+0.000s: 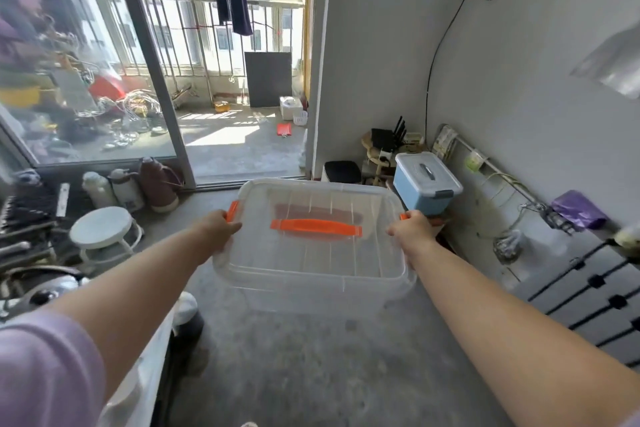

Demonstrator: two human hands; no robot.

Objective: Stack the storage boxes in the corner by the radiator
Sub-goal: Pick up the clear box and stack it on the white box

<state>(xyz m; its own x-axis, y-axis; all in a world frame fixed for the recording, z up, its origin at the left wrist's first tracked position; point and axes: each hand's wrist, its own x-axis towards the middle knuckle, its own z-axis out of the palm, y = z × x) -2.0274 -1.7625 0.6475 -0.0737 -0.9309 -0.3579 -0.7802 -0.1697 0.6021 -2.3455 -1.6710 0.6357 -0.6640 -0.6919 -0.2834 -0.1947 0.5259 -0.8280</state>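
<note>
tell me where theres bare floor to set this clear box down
Bare concrete floor lies under the clear box, between white stool and radiator. Crowded: the corner around the blue box and the flasks.

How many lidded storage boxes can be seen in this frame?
2. A clear box with orange handle, held between left hand and right hand; a blue box ahead by the right wall. Others may be hidden.
</note>
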